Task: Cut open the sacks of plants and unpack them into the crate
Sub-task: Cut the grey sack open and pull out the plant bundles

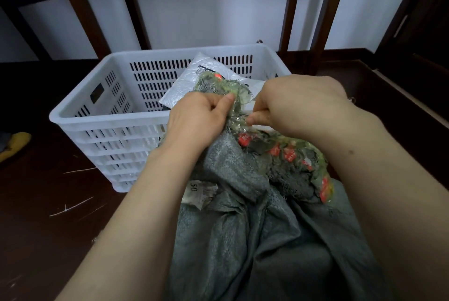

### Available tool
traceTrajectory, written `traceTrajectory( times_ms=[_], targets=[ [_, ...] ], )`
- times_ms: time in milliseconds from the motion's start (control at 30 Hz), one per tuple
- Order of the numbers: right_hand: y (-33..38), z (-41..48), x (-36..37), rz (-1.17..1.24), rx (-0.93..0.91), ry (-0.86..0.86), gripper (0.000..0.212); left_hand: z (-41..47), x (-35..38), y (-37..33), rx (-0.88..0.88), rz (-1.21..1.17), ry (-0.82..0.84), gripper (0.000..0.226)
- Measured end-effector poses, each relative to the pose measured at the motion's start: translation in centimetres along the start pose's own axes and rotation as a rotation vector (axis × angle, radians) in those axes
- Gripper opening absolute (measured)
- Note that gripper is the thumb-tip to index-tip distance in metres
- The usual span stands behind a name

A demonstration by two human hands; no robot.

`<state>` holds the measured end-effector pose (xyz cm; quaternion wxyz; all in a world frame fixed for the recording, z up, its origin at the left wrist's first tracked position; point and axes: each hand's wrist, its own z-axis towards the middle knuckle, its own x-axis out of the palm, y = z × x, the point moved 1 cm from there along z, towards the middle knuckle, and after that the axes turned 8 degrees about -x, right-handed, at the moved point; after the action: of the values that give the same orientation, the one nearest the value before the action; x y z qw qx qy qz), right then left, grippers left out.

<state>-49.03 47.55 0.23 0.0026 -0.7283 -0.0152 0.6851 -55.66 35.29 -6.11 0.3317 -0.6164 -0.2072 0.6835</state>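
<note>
A grey woven sack (255, 240) lies in front of me, its top edge wrapped in crumpled clear tape with red labels (289, 155). My left hand (196, 118) grips the taped sack mouth from the left, thumb on top. My right hand (298, 106) pinches the same taped edge from the right. Both hands sit close together just above the near rim of a white slotted plastic crate (109, 118). Inside the crate lies a white plastic bag (184, 82) with dark print.
The floor is dark wood with a few pale fibre strands (73, 208) at the left. A yellow object (14, 145) lies at the far left edge. Dark wooden posts (80, 9) and a white wall stand behind the crate. A torn paper tag marked 50 (199, 191) hangs on the sack.
</note>
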Motion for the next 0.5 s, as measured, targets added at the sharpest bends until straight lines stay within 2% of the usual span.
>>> traceTrajectory(
  times_ms=[133, 267, 500],
  targets=[
    [0.5, 0.2, 0.6, 0.005, -0.016, -0.008, 0.031, 0.2, 0.3, 0.1, 0.063, 0.073, -0.034, 0.036],
    [1.5, 0.7, 1.5, 0.032, -0.013, -0.048, 0.011, 0.0, 0.4, -0.3, 0.094, 0.128, -0.058, 0.031],
    [1.1, 0.9, 1.9, 0.078, 0.015, -0.03, 0.017, 0.3, 0.2, 0.5, 0.009, 0.091, -0.046, 0.031]
  ],
)
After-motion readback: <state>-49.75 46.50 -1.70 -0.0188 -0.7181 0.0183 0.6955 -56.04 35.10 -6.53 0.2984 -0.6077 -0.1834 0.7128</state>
